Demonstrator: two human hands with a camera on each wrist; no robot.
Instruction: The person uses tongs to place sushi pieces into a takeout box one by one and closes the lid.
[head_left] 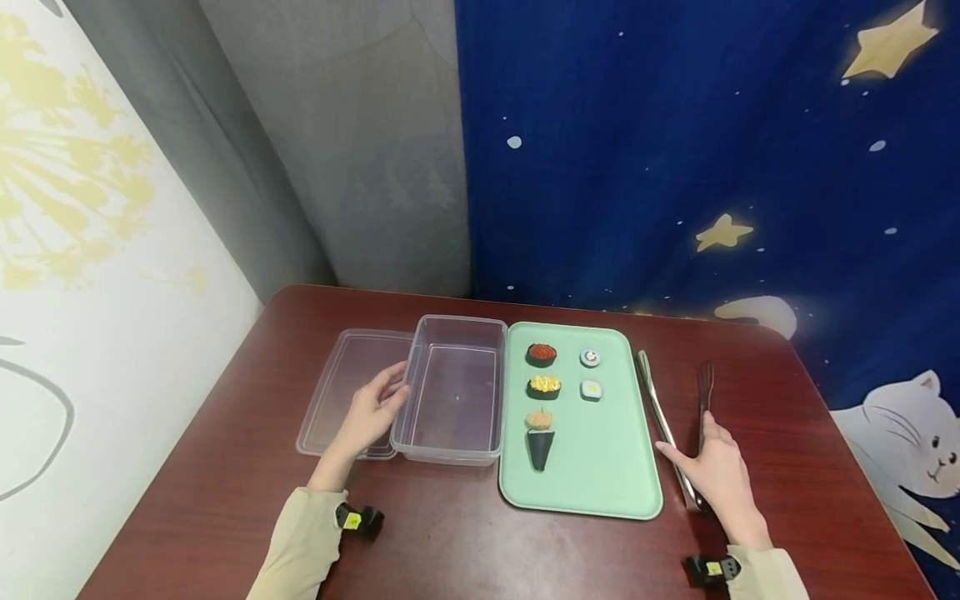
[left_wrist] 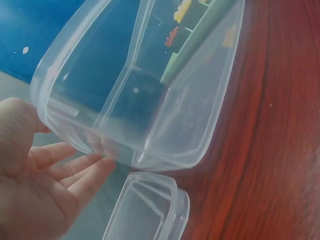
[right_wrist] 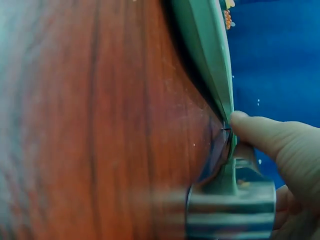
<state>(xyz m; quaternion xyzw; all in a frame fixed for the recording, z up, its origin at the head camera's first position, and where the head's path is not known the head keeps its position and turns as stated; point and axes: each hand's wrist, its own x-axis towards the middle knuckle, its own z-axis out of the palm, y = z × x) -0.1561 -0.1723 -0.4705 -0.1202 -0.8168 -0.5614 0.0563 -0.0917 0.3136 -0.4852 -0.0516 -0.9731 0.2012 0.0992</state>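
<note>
My left hand (head_left: 372,410) is at the left wall of a clear plastic container (head_left: 448,454), fingers loosely extended. The left wrist view shows the fingers (left_wrist: 82,180) right at the outside of that wall. Under the hand lies a clear lid (head_left: 330,417), its right edge close by the container. My right hand (head_left: 722,475) rests over the lower part of a fork (head_left: 706,387), thumb stretched left toward silver tongs (head_left: 660,412). In the right wrist view the thumb (right_wrist: 270,132) overlaps the tongs near their bent metal end (right_wrist: 230,210). Neither hand's fingers curl around anything.
A green tray (head_left: 607,467) between container and tongs bears sushi pieces: a red-topped one (head_left: 542,354), a yellow-topped one (head_left: 543,387), two small rolls (head_left: 591,357) and a dark cone (head_left: 539,450). Curtains hang behind the red-brown table (head_left: 465,542); a white wall is left.
</note>
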